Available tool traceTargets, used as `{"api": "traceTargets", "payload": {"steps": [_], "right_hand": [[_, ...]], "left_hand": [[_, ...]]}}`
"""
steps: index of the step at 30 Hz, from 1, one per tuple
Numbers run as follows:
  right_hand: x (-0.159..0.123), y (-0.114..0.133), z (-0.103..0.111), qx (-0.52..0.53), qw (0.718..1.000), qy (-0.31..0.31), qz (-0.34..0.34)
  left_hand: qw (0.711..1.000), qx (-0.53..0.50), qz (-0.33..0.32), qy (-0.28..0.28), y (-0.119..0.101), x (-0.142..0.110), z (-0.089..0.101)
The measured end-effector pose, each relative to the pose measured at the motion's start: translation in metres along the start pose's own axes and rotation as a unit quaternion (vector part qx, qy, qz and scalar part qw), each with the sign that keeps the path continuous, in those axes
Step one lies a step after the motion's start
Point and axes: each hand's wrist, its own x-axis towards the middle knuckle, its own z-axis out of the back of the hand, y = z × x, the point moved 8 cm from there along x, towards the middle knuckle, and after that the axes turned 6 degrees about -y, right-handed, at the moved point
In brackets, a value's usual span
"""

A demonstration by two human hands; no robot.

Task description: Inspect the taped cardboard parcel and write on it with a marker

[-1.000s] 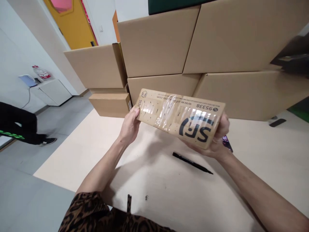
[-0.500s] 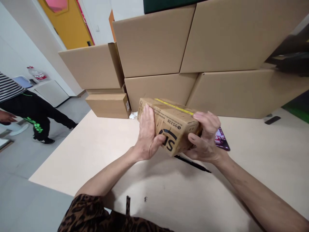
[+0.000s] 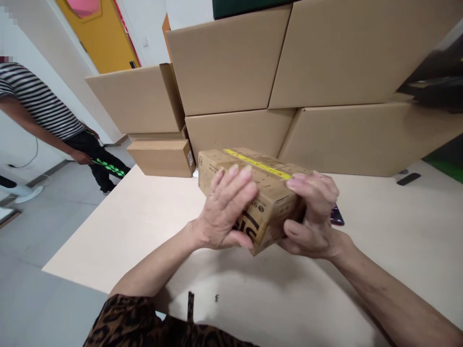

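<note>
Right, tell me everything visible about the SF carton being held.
The SF carton is an oblong brown box, apparently cardboard, scattered with small dark marks. A yellow strip runs along its upper face. Bold black SF lettering marks one long side, partly covered by the left grip, spread against it. The right grip holds the near end, fingers over the top edge. The carton looks closed, tilted and raised above the pale tabletop; its underside is hidden.

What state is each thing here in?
Parcel: closed, taped, held tilted.
Left hand: open, pressed against the parcel's printed side.
Right hand: gripping the parcel's end.
Small carton: closed, standing on the table.
Large cartons: stacked.
Phone: lying flat, partly hidden.
Yellow door: can't tell if shut.
</note>
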Motion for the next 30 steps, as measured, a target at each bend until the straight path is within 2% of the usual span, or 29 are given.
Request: {"api": "traceTargets", "payload": {"steps": [5, 8, 10, 12, 16, 20, 23, 25, 27, 28, 30], "right_hand": [[0.008, 0.018, 0.000, 0.012, 1.000, 0.006, -0.001], [0.009, 0.022, 0.001, -0.002, 1.000, 0.006, 0.000], [0.008, 0.024, 0.000, -0.010, 1.000, 0.009, 0.017], [0.006, 0.025, -0.001, -0.011, 0.999, 0.012, 0.044], [0.001, 0.020, -0.008, -0.011, 0.998, 0.019, 0.063], [-0.003, 0.014, -0.010, -0.005, 0.998, 0.012, 0.063], [-0.002, 0.010, -0.007, -0.009, 0.998, 0.010, 0.055], [-0.001, 0.004, -0.003, -0.031, 0.999, 0.005, 0.036], [0.001, 0.000, 0.001, -0.065, 0.997, -0.012, 0.027], [0.001, -0.002, 0.002, -0.084, 0.996, -0.019, 0.025], [0.001, -0.003, 0.000, -0.117, 0.993, -0.018, 0.026]], "left_hand": [[0.991, 0.007, 0.060, -0.122, 0.039, 0.010, 0.040], [0.976, -0.007, 0.153, -0.156, 0.072, 0.007, 0.053], [0.968, -0.003, 0.190, -0.163, 0.080, 0.005, 0.058], [0.973, 0.008, 0.176, -0.152, 0.071, 0.007, 0.055], [0.991, 0.007, 0.084, -0.104, 0.026, 0.009, 0.032], [0.996, 0.016, 0.002, -0.088, -0.015, 0.003, 0.009], [0.997, -0.003, -0.005, -0.072, -0.025, -0.001, -0.001], [0.996, -0.022, 0.048, -0.070, -0.015, -0.004, -0.004], [0.984, -0.064, 0.147, -0.074, 0.004, -0.011, -0.008], [0.970, -0.100, 0.211, -0.072, 0.015, -0.016, -0.012], [0.921, -0.190, 0.334, -0.063, 0.033, -0.027, -0.023]]}}
